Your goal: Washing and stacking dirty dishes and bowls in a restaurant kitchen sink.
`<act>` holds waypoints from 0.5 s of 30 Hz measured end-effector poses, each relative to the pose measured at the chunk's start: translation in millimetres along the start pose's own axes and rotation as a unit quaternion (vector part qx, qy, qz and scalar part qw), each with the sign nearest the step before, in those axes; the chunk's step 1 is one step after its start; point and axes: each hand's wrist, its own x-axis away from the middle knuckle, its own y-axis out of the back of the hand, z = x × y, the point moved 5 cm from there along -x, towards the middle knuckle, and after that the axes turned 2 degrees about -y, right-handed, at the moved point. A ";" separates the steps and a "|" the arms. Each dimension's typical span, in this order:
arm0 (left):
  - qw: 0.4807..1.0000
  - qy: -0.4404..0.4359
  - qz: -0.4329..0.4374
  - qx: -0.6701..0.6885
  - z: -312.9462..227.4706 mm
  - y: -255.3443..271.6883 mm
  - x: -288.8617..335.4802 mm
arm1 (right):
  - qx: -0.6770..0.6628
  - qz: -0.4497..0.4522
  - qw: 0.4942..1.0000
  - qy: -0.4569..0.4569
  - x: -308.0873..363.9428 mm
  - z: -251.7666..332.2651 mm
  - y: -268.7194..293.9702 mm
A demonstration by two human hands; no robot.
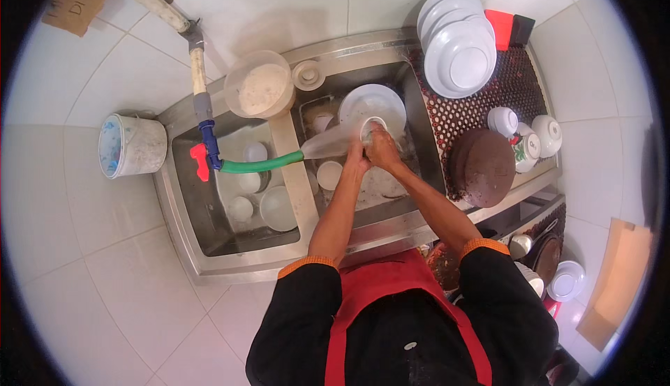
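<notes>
Over the right-hand sink basin (422,131) my two hands are close together around a small white bowl (373,121), its round mouth tilted up. My left hand (356,156) grips it from the left and below, its fingers partly hidden. Fingers of my right hand (382,148) curl over the near rim and partly inside. Water sprays from a green hose (269,163) at the left toward the bowl. Just behind, a larger white bowl (377,100) sits in the basin, and a white cup (329,175) lies left of my left wrist.
White dishes (278,208) lie in the left basin (188,208). On the divider stands a clear tub (259,84). Stacked white plates (457,54), several small bowls (547,135) and a brown round block (483,168) occupy the perforated mat (513,82) at right. A red-handled tap (201,161) feeds the hose.
</notes>
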 end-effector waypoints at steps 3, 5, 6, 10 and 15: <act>0.998 -0.042 -0.037 -0.031 -18.3 13.1 -7.4 | 0.172 0.180 0.958 0.142 -4.4 -11.0 -15.6; 0.996 0.054 0.021 -0.074 -21.9 16.4 -14.4 | 0.258 0.161 0.916 0.262 1.0 -12.8 -10.9; 0.995 0.059 0.026 -0.074 -25.2 19.3 -16.9 | 0.235 0.116 0.944 0.198 -0.9 -20.4 -0.4; 0.865 0.006 -0.047 -0.499 -28.3 21.2 -7.7 | -0.016 0.033 0.998 -0.047 10.7 -43.7 33.9; 0.596 -0.338 -0.157 -0.711 -48.9 -12.6 123.7 | -0.193 0.113 0.964 -0.144 44.3 -39.9 53.5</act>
